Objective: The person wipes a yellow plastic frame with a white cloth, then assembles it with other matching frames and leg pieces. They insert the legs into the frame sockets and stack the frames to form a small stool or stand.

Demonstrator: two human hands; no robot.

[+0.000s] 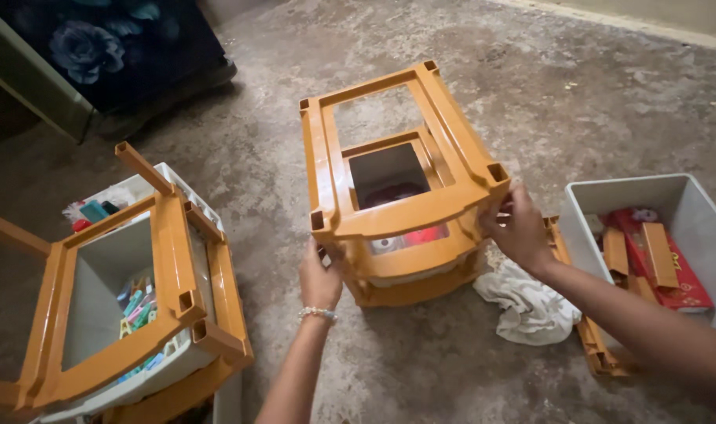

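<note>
Two bare forearms are reaching up from the bottom edge toward an orange plastic drawer frame standing on the concrete floor. Her left hand, wearing a bead bracelet, is curling its fingers against the frame's lower left post, and the right hand is pinching the frame's right corner with fingers pressed together. Inside the frame a drawer holding something red is sitting partly visible. Beside the right wrist a white cloth is lying crumpled, with loose orange frame parts just past it and a grey bin holding more orange pieces and a red packet. At the left another orange frame is leaning over a white drawer of small coloured items. Judging from the grip, the top section could be popping off its posts or tilting if one side is pushed harder, and a fingertip could be getting nipped at the joint.
</note>
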